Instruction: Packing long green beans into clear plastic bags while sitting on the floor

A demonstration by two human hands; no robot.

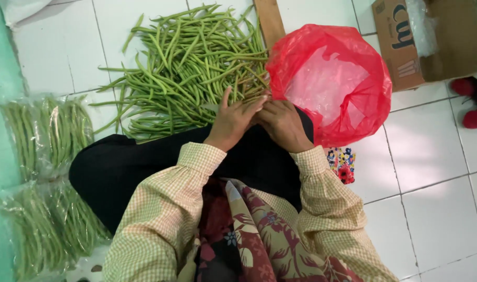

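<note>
While both hands meet at the pile's edge:
left hand (pixel 232 121): fingers together, resting on beans
right hand (pixel 283 124): curled; grip cannot be told
green beans (pixel 189 62): one loose heap on the floor (pixel 437 156)
advice: gather even bunches, tips aligned
count: one red bag (pixel 330 83), two packed clear bags (pixel 43 133), one cardboard box (pixel 431 39)

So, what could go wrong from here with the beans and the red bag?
1. The red plastic bag stands open with thin, soft walls; it may sag shut or tip, so beans dropped in could miss.
2. The loose green beans lie directly on the tiled floor, so they may pick up dirt.
3. Left hand and right hand work close together; small beans may slip out.
</note>
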